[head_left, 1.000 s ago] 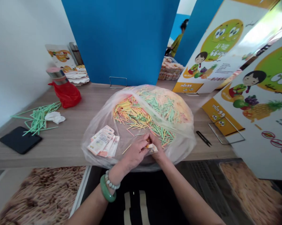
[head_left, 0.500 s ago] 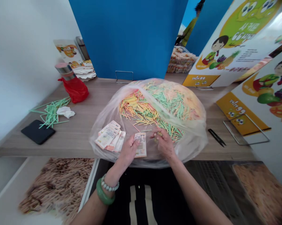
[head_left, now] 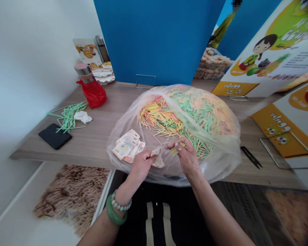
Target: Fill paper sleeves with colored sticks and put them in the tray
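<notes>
My left hand (head_left: 141, 164) grips a small printed paper packet (head_left: 157, 158) between thumb and fingers, its free end tilted toward my right hand. My right hand (head_left: 186, 155) is closed on a small bunch of thin yellow and green sticks (head_left: 176, 149), just right of the packet and apart from it. Both hands are over the near edge of a large clear plastic bag (head_left: 123, 121). Inside the bag lies a heap of thin coloured sticks (head_left: 166, 118), yellow, green and pink. Left of my left hand, several printed packets (head_left: 128, 145) lie overlapping on the bag.
On the left are a black phone (head_left: 55, 136), loose green sticks (head_left: 68, 116), a crumpled tissue (head_left: 82, 117) and a cup in a red bag (head_left: 94, 92). Black thread snips (head_left: 251, 157) lie right of the bag. Printed boards (head_left: 261, 68) and a blue panel (head_left: 156, 41) stand behind.
My left hand has tilted the packet, which lay flatter before. My right hand has raised the sticks, which now show more clearly. The view has shifted, moving the scene slightly right.
</notes>
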The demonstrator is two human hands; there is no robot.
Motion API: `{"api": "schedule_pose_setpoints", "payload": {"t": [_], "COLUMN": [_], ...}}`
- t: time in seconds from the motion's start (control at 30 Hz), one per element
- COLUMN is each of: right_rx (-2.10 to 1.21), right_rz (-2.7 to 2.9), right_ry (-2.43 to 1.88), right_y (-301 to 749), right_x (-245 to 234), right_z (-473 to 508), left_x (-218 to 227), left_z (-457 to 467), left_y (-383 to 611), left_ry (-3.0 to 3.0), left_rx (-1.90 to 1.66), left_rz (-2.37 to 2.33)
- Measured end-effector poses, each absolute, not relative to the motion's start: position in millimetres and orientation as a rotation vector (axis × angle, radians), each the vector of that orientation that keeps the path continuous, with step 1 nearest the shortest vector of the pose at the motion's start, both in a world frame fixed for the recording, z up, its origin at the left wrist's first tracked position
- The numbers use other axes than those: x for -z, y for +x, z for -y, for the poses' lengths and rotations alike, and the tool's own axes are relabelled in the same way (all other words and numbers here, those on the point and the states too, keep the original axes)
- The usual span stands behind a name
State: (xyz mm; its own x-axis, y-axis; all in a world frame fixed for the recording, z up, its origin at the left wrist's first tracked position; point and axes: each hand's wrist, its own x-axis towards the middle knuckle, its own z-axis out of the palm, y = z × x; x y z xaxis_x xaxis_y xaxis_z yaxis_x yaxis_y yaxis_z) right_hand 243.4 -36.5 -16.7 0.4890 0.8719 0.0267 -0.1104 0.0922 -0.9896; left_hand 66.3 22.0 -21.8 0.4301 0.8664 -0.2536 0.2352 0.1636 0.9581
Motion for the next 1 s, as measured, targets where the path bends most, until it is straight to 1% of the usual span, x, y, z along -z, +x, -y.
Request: {"api": "schedule_pose_setpoints", "payload": {"t": [0.1, 0.2, 0.33, 0.47, 0.63, 0.8, 1.0], "right_rx": [-0.855, -0.909, -0.89, -0.819, -0.846, -0.739, -0.752], "right_rz": [0.742, 0.685, 0.768, 0.871, 0.921, 0.91, 0.85], "right_ry": [-1.197, -1.029, -0.938, -1.076, -1.224, -1.233, -1.168], "right_y": [241, 233, 211, 199, 207, 209, 203], "right_x": [2, -25, -48, -37, -22, -28, -34], "right_z": [31, 25, 17, 18, 25, 29, 27], "left_x": [18, 11, -1, -7, -6, -5, -8], "left_z": [-21, -21, -19, -19, -19, -19, -19], "left_y": [68, 72, 76, 74, 71, 73, 72], "left_ry": [1.326, 1.265, 1.201, 1.134, 1.026, 1.036, 1.07], "left_rx": [-0.565, -0.54, -0.484, -0.456, -0.445, -0.462, -0.472], "left_rz": [-1.135, -1.145, -1.09, -1.046, -1.003, -0.985, -0.987]}}
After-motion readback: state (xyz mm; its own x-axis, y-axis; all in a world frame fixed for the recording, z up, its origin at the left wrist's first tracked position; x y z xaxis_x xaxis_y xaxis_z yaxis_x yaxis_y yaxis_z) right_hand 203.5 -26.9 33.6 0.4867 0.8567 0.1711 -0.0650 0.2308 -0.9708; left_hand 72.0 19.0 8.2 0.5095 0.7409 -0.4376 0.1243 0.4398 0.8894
